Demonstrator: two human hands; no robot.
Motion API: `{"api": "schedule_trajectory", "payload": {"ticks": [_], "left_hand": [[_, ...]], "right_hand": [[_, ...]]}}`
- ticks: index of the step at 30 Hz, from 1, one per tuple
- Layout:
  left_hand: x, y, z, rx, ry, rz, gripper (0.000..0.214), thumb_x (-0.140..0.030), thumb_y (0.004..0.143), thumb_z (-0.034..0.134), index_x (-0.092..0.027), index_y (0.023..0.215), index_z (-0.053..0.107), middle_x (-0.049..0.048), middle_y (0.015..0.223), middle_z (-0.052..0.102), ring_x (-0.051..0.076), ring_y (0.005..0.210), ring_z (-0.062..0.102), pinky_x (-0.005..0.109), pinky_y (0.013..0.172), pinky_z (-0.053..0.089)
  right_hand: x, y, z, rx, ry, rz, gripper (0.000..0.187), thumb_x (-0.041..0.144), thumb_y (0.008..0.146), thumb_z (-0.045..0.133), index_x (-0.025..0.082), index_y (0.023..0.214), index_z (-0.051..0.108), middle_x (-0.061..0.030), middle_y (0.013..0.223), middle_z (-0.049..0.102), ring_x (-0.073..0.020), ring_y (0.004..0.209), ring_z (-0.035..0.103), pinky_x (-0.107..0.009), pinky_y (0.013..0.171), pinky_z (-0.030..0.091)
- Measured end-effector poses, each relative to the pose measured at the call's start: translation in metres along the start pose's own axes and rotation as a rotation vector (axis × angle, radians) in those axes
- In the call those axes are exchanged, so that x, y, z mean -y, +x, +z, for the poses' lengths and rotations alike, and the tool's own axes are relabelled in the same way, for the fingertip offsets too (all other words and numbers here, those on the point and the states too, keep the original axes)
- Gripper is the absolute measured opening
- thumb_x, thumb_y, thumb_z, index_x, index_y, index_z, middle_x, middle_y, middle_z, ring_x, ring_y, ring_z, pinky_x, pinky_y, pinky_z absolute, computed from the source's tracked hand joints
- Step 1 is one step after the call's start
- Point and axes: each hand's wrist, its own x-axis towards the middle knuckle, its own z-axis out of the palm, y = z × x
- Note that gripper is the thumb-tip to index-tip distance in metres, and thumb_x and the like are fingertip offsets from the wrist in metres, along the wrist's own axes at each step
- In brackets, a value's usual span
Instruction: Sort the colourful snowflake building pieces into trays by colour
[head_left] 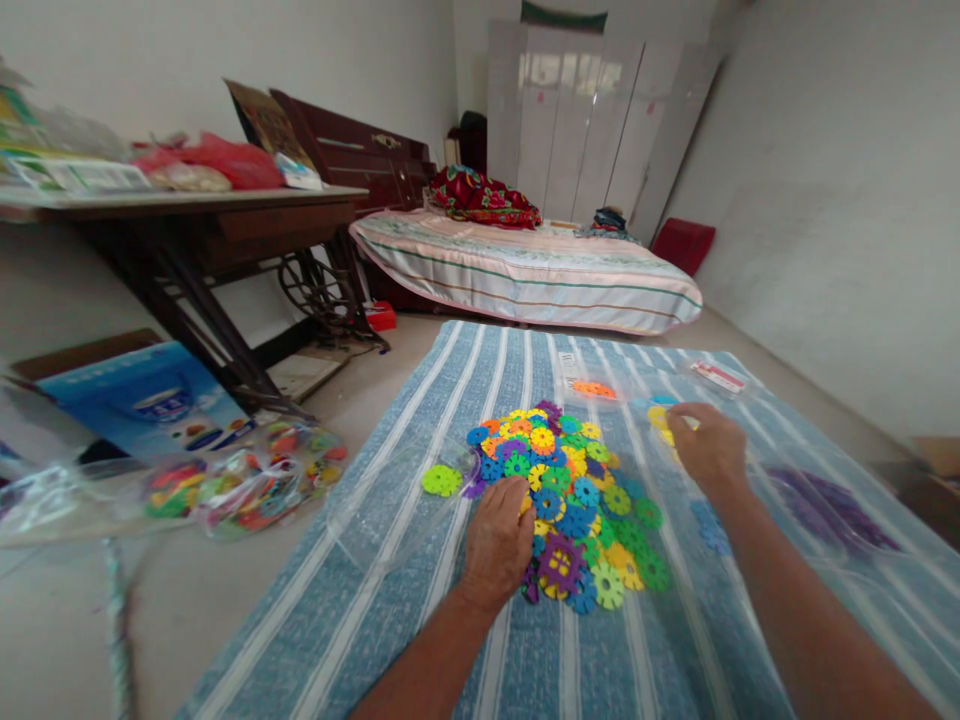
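Note:
A heap of colourful plastic snowflake discs (555, 475) lies on the striped cloth, mostly round and notched, with a square purple piece (560, 563) at its near side. My left hand (496, 545) rests at the heap's left edge, its fingers curled down among the discs; what they grip is hidden. To the right of the heap, my right hand (709, 447) is closed in a pinch beside some yellow discs (660, 418). Its fingertips hide whatever they hold. One lime-green disc (442, 481) lies apart, at a clear plastic container (375, 510) left of my left hand.
Orange pieces (594, 389) sit in a clear container at the back, purple pieces (832, 510) in another at the right. Blue pieces (711, 527) lie below my right hand. Bags of colourful pieces (255, 485) are on the floor at left, near a sewing-machine table (225, 205). A bed (525, 265) stands beyond.

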Motion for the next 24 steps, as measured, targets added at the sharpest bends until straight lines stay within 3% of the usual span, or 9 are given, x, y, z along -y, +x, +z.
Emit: {"api": "schedule_trajectory", "payload": {"ticks": [2,4,8,11,14,17,24], "left_hand": [[-0.001,0.0,0.0,0.001,0.005,-0.012,0.03,-0.014,0.084,0.049,-0.012,0.112,0.057,0.0118,0.104,0.068,0.023,0.099,0.062,0.04,0.085,0.055],[-0.001,0.0,0.0,0.006,0.003,-0.024,0.03,-0.013,0.085,0.048,-0.012,0.113,0.057,0.0119,0.103,0.068,0.022,0.097,0.063,0.039,0.085,0.056],[-0.001,0.0,0.0,0.007,-0.01,-0.028,0.03,-0.015,0.086,0.046,-0.013,0.115,0.057,0.0116,0.103,0.068,0.022,0.097,0.064,0.037,0.084,0.056],[0.001,0.0,0.0,0.001,-0.017,-0.022,0.031,-0.016,0.087,0.045,-0.014,0.116,0.056,0.0115,0.105,0.068,0.021,0.098,0.065,0.037,0.085,0.057],[0.003,0.0,0.0,-0.013,-0.014,-0.009,0.03,-0.017,0.088,0.046,-0.013,0.116,0.055,0.0116,0.105,0.068,0.021,0.098,0.065,0.035,0.085,0.057],[0.005,0.001,0.001,-0.035,-0.001,-0.002,0.029,-0.019,0.089,0.046,-0.013,0.116,0.055,0.0121,0.105,0.068,0.021,0.098,0.066,0.035,0.084,0.057],[0.005,0.004,0.001,-0.029,0.015,0.01,0.025,-0.025,0.091,0.047,-0.015,0.112,0.057,0.0104,0.101,0.07,0.02,0.094,0.068,0.034,0.083,0.058]], "right_hand": [[-0.011,0.006,-0.003,-0.057,-0.058,-0.008,0.037,0.039,0.077,0.047,0.013,0.09,0.07,-0.0164,0.096,0.068,-0.0313,0.093,0.06,-0.049,0.084,0.045],[-0.009,-0.005,0.003,-0.039,-0.045,-0.115,0.036,0.038,0.079,0.047,0.014,0.092,0.069,-0.0153,0.095,0.068,-0.0298,0.093,0.06,-0.047,0.085,0.045],[0.026,-0.055,0.032,0.198,0.076,-0.436,0.022,0.03,0.083,0.049,0.02,0.085,0.069,-0.0086,0.09,0.068,-0.022,0.09,0.06,-0.036,0.086,0.046],[0.056,-0.083,0.052,0.336,0.04,-0.524,0.012,0.028,0.081,0.056,0.022,0.08,0.067,-0.008,0.092,0.066,-0.0233,0.096,0.056,-0.037,0.087,0.045],[0.071,-0.093,0.063,0.393,-0.023,-0.507,0.006,0.026,0.078,0.061,0.022,0.075,0.065,-0.0088,0.093,0.065,-0.0248,0.1,0.054,-0.039,0.088,0.043],[0.074,-0.095,0.064,0.371,0.013,-0.458,0.004,0.022,0.075,0.063,0.021,0.072,0.063,-0.0078,0.092,0.064,-0.0235,0.099,0.054,-0.036,0.088,0.042],[0.071,-0.098,0.044,0.349,0.248,-0.345,0.014,0.013,0.074,0.061,0.021,0.062,0.057,-0.0027,0.08,0.063,-0.0184,0.087,0.057,-0.031,0.083,0.044]]}}
